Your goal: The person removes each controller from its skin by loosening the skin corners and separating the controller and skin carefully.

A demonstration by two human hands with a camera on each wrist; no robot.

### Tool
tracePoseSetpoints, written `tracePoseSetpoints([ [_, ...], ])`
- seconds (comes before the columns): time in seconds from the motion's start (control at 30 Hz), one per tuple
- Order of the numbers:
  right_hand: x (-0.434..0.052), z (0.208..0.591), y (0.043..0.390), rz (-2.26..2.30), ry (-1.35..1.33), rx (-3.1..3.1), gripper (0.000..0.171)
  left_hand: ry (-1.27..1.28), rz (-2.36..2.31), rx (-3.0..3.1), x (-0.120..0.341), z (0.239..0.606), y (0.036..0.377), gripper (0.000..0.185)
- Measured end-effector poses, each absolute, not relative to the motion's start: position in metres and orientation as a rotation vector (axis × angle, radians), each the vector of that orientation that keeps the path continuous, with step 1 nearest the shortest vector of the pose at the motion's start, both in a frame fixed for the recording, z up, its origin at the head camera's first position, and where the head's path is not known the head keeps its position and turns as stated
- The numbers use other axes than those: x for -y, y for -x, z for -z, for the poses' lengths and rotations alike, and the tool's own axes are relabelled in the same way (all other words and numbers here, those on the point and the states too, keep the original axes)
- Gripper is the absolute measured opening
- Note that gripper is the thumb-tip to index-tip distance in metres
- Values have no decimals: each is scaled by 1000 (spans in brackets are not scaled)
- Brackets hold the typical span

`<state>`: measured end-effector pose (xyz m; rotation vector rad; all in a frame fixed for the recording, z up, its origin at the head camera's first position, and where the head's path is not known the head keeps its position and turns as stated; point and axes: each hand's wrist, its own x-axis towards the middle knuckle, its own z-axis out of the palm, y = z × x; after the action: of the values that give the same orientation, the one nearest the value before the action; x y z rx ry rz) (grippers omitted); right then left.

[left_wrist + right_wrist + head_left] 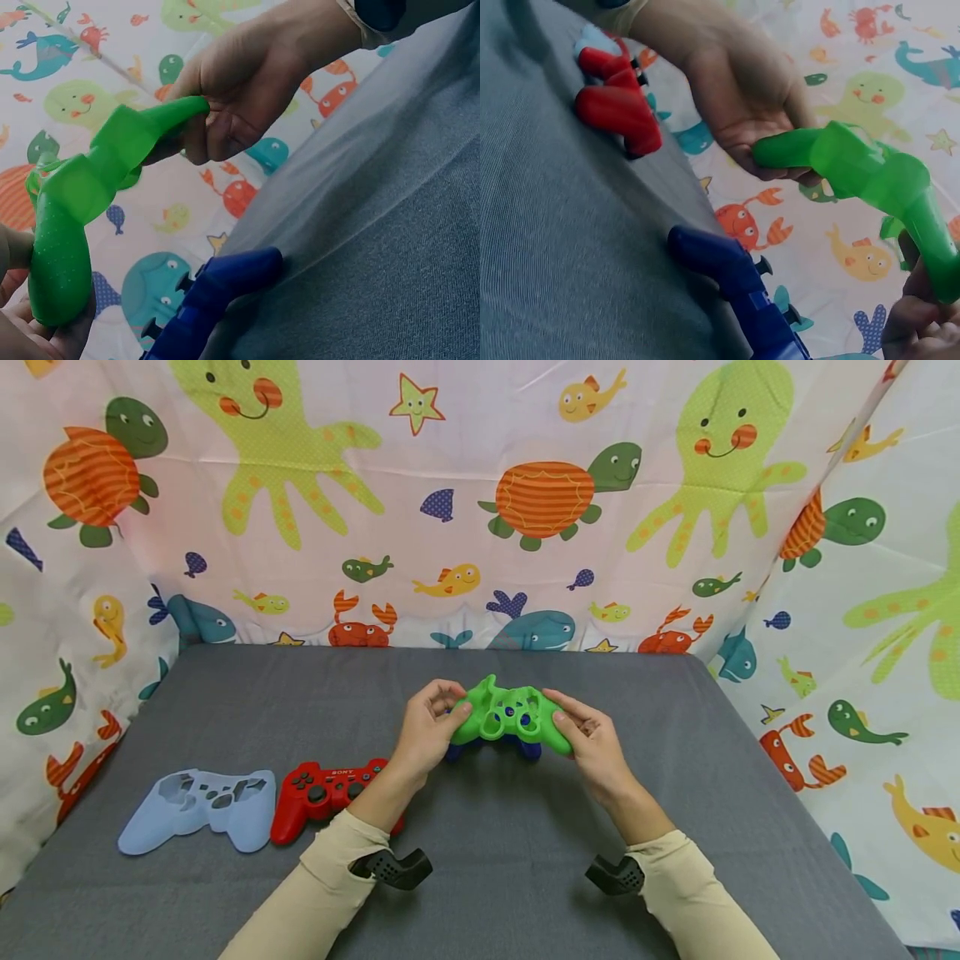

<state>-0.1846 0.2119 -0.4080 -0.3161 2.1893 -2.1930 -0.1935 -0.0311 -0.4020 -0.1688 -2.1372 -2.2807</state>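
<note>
A green game controller cover (551, 735), thin-walled with openings for buttons and sticks, is stretched between both hands. My left hand (431, 722) pinches its left grip end between thumb and fingers. The other grip end is pinched by my right hand (596, 747). Below the cover, a dark blue game controller (531, 750) sits on the table; from above the cover hides most of it. Both wrist views show a gap between the cover and the blue controller (240, 274), whose sticks point up.
Left of the hands lies a red Sony controller (294, 814), partly behind the left forearm. Beside it is a light blue controller cover (198, 814). The grey cloth-covered table (525, 877) ends at a patterned curtain (465, 443) at the back and sides.
</note>
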Motion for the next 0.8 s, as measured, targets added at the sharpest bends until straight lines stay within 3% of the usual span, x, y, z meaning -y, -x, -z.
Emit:
tracePoseSetpoints([
  [0.27,-213,401,185,2216,262,-1876,50,335,2216,2289,33,403,193,40],
  [0.53,-216,401,185,2220,367,-2013,47,582,2203,2413,40,401,196,59],
  [0.8,-217,405,186,2187,521,-2279,41,483,2188,2328,45,397,197,53],
])
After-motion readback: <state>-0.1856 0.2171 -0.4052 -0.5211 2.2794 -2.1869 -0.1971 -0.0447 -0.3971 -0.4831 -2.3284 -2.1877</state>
